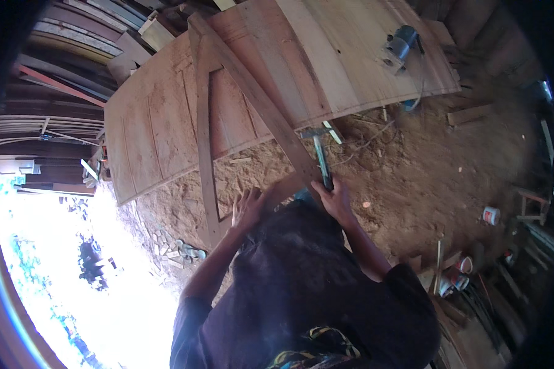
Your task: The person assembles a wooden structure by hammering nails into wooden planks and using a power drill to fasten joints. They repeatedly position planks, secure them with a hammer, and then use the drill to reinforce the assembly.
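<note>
Wooden A-frame (252, 92) laid across tabletop (148, 123) edge, wide end overhanging; btm crosspiece (282, 189) touched by L hand (247, 208), can't tell if grip's closed; hammer (322, 161) held by R hand (334, 198), grip clamped round handle; corded power tool (401, 43) set far R on tabletop

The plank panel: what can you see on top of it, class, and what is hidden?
Across the plank panel extends a wooden A-shaped frame; a corded power tool sits at right. The surface directly beneath them cannot be seen.
</note>
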{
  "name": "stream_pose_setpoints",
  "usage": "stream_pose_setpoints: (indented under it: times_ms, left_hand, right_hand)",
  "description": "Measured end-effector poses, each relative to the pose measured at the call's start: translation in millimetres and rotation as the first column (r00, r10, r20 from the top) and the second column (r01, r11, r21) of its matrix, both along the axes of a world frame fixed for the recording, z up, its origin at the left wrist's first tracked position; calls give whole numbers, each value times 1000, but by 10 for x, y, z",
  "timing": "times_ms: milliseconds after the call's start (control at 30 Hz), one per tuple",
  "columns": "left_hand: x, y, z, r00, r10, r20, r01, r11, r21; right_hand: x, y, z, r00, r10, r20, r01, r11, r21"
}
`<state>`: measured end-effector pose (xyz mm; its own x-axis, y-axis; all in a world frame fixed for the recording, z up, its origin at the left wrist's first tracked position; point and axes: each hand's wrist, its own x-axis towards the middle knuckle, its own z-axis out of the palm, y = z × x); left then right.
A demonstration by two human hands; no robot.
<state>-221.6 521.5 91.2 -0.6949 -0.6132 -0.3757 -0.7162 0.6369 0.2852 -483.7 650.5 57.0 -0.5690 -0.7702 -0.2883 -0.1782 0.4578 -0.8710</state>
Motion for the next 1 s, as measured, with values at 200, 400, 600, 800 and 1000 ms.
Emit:
stream_pose_setpoints:
  times_ms: [200, 400, 600, 800, 1000]
  left_hand:
    - [310, -724, -64, 911, 262, -318, -349, 902, -254]
    - [583, -1825, -539, 708, 643, -291, -706, 650, -282]
    - [640, -2348, -651, 753, 587, -297, -645, 748, -157]
    - [29, -2982, -577, 772, 490, -405, -602, 768, -219]
    - [-296, -3470, -599, 812, 462, -356, -552, 807, -211]
  right_hand:
    - [-39, 17, 63, 994, -24, 103, 10, 990, 140]
    - [64, -3, 60, 985, -106, 136, 100, 994, 50]
    - [119, -102, 32, 987, -152, 59, 149, 988, 51]
    - [-115, -606, 333, 942, -260, 210, 227, 959, 170]
    - [-108, -943, 303, 910, -352, 221, 320, 932, 170]
